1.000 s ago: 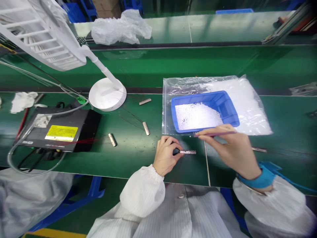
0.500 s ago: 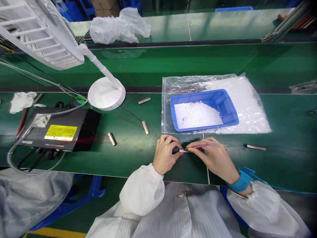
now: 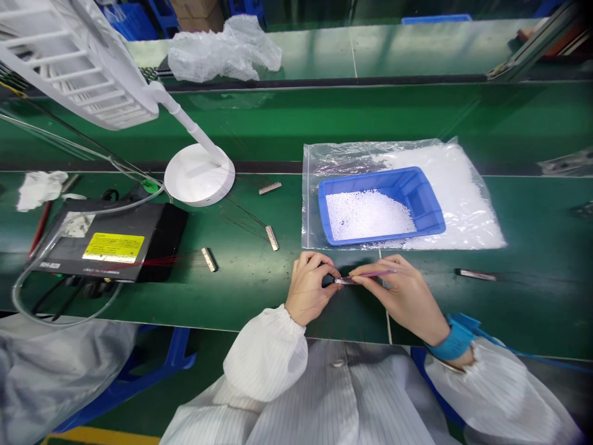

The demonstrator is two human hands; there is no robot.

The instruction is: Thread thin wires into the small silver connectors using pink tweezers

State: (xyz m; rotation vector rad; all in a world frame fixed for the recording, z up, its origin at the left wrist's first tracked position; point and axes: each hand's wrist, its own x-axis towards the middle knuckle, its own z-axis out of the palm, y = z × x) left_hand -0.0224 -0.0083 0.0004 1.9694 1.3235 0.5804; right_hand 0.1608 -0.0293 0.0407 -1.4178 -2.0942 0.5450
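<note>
The left hand [image 3: 309, 288] pinches a small metal connector strip [image 3: 343, 280] just below the blue plastic tray [image 3: 424, 204]; the right hand [image 3: 393, 295], closed, holds a slim pink tool [image 3: 376, 273] against the strip; white granules [image 3: 368, 215] lie inside the tray.
</note>
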